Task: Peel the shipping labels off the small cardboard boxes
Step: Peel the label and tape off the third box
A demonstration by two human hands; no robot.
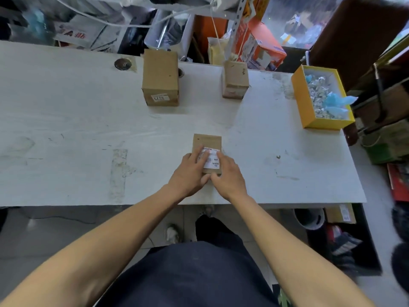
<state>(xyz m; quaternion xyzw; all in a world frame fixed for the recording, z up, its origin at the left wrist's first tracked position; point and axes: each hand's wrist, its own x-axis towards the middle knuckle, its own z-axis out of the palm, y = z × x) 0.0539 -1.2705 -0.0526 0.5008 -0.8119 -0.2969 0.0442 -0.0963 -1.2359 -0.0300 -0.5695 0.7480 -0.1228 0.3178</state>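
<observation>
Small box (207, 142) sits near the table (66, 129) front edge, both hands flat on its label (213, 162), left hand (190, 171) and right hand (228, 173) fingers straight, gripping nothing. Thin paper probably tears easily, so I'd start at a corner.

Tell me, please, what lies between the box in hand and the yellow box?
Only bare white table lies between the near box and the yellow box, in the head view.

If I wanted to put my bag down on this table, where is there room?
The widest bare stretch of the table lies left of the near box and the tall box. A smaller patch sits between the near box and the yellow box. The near middle is crowded: both hands rest on that box.
</observation>
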